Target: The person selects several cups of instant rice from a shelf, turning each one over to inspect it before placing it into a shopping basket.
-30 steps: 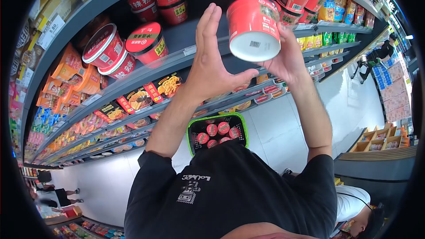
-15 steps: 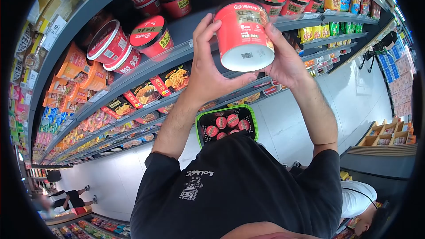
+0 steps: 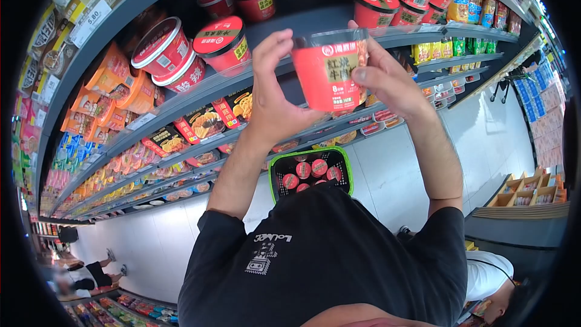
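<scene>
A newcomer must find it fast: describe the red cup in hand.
Find the grey shelving, then the left hand and right hand raised before it. Between them is the red cup. Unlike the red tubs shelved behind, it alone is held, off the shelf.

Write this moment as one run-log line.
Right hand: grips Haidilao braised-beef cup, thumb on front | Left hand: cupped at its side, contact unclear | Cup: front label showing | Green-rimmed black basket: below, holding red-topped cups
</scene>
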`<state>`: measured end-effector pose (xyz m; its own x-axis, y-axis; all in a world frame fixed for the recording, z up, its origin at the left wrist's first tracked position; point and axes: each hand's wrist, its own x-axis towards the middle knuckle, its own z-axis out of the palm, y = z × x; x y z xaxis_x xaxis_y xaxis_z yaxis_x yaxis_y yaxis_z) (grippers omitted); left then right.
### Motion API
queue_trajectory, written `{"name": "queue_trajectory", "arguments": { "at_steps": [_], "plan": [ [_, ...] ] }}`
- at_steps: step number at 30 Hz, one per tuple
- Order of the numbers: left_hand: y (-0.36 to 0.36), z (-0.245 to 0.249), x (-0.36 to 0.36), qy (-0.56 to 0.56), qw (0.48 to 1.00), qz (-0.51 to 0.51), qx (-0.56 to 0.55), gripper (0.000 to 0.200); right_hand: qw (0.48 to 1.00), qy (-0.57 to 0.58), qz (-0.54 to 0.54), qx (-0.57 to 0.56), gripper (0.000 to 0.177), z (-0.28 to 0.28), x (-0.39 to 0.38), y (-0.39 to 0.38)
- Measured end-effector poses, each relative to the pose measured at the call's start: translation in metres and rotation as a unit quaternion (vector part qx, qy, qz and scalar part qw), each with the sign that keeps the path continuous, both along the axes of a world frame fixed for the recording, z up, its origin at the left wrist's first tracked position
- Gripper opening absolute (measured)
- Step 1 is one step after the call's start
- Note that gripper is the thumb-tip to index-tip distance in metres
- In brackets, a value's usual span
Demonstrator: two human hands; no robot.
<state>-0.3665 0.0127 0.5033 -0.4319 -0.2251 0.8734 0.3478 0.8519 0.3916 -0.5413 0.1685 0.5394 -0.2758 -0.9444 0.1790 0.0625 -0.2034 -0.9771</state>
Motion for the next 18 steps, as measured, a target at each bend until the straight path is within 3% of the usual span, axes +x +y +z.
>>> {"name": "queue_trajectory", "arguments": {
  "at_steps": [1,3,4,7,11,13,15,18],
  "plan": [
    [0.001,0.000,0.002,0.006,0.996,0.056,-0.068,0.110,1.000,0.002,-0.004,-0.003,0.104,-0.003,-0.001,0.000],
    [0.004,-0.001,0.000,0.014,0.991,0.075,-0.106,0.105,0.985,0.163,-0.057,-0.011,0.128,-0.005,0.001,0.003],
    [0.004,-0.005,-0.002,0.020,0.991,0.063,-0.116,0.103,0.981,0.174,-0.083,-0.009,0.137,-0.003,0.006,0.003],
    [0.006,-0.007,-0.001,0.015,0.991,0.042,-0.125,0.102,0.961,0.238,-0.139,-0.012,0.126,0.001,0.019,0.005],
    [0.011,-0.005,0.000,0.013,0.990,0.063,-0.126,0.103,0.964,0.207,-0.145,-0.078,0.113,0.002,0.002,-0.005],
    [0.012,-0.006,0.002,0.007,0.991,0.084,-0.108,0.103,0.959,0.172,-0.200,-0.102,0.105,0.017,-0.021,-0.012],
    [0.010,-0.012,0.002,0.032,0.993,0.078,-0.089,0.101,0.898,0.301,-0.280,-0.158,0.104,0.020,-0.066,-0.027],
    [0.009,-0.020,0.008,0.024,0.992,0.086,-0.091,0.098,0.885,0.310,-0.307,-0.164,0.107,0.030,-0.124,-0.047]
  ]
}}
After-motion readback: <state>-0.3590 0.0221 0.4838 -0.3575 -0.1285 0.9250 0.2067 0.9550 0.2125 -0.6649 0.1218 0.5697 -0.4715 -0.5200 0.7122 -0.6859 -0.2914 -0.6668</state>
